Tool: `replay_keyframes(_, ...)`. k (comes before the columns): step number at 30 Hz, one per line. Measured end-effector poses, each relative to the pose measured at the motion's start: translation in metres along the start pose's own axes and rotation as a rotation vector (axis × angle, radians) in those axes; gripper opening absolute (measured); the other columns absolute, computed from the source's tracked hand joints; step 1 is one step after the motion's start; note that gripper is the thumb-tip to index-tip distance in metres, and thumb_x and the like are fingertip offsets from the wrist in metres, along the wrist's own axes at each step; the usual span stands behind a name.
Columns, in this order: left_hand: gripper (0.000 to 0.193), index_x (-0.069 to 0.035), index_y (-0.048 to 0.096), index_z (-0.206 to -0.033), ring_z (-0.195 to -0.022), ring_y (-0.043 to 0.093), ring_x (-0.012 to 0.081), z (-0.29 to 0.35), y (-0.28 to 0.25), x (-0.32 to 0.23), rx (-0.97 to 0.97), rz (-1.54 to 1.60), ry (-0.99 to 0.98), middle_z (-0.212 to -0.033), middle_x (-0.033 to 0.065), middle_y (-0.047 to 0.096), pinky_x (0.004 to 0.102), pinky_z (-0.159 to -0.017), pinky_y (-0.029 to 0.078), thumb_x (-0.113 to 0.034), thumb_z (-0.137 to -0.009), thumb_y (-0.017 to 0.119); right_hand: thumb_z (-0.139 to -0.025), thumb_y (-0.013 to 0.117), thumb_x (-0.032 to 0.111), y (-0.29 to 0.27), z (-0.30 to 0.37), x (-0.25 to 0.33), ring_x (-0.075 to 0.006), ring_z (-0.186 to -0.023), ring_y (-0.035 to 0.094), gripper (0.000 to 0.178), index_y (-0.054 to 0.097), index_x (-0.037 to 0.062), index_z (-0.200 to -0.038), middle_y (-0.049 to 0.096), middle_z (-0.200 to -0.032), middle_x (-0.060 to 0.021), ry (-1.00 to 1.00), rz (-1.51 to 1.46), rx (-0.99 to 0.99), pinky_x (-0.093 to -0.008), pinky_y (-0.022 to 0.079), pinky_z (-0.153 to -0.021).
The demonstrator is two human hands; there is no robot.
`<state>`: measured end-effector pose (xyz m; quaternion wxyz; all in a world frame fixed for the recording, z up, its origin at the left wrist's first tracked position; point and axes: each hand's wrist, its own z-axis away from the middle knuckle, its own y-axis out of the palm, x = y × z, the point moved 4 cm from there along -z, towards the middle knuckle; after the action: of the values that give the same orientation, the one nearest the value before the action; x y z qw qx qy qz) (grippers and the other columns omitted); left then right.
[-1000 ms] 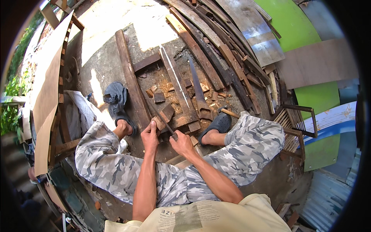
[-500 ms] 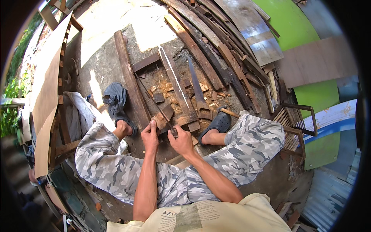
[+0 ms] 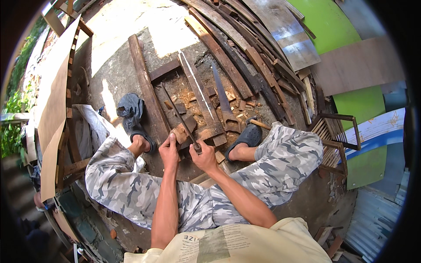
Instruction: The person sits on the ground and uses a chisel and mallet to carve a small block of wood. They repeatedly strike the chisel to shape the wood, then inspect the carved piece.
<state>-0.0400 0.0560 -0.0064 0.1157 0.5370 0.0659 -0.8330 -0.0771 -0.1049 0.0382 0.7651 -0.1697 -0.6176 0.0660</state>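
Right hand closed around the handle of a long, narrow file-like tool, its shaft running forward and left of that grip; left hand, just left, closed on the near edge of a small wood block under the shaft, contact between them not certain. Judged: a firm pinch, fingertips clear of the shaft, would steady the block. Beyond it, right of the shaft, lie a white-striped plank and handsaw.
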Motion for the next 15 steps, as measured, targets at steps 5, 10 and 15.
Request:
replay_keyframes(5, 0.042, 0.006, 0.071, -0.112, -0.069, 0.053, 0.0061, 0.01, 0.007, -0.015, -0.093, 0.067, 0.016, -0.085, 0.0012, 0.066, 0.0232, -0.059, 0.044, -0.033, -0.098, 0.066, -0.086, 0.065, 0.024, 0.006, 0.002, -0.025, -0.0469, -0.08, 0.066, 0.026, 0.06, -0.0011, -0.09, 0.067, -0.077, -0.0259, 0.235, 0.223, 0.21, -0.053, 0.051, -0.073)
replay_keyframes(10, 0.041, 0.006, 0.072, -0.111, -0.074, 0.057, 0.0088, 0.005, -0.003, -0.004, -0.042, -0.027, -0.022, -0.089, 0.0034, 0.068, 0.0249, -0.064, 0.047, -0.033, -0.099, 0.065, -0.087, 0.065, 0.027, -0.014, -0.005, 0.021, -0.0475, -0.078, 0.065, 0.028, 0.062, -0.0008, -0.093, 0.066, -0.075, -0.0249, 0.026, -0.118, -0.055, -0.0533, 0.051, -0.071)
replay_keyframes(15, 0.041, 0.006, 0.072, -0.111, -0.063, 0.046, 0.0055, 0.005, 0.004, -0.003, -0.082, 0.048, 0.042, -0.076, -0.0031, 0.06, 0.0242, -0.055, 0.039, -0.033, -0.099, 0.065, -0.086, 0.066, 0.025, 0.013, 0.001, -0.047, -0.0479, -0.075, 0.065, 0.028, 0.062, -0.002, -0.092, 0.066, -0.074, -0.0258, 0.121, 0.242, 0.158, -0.0523, 0.051, -0.068)
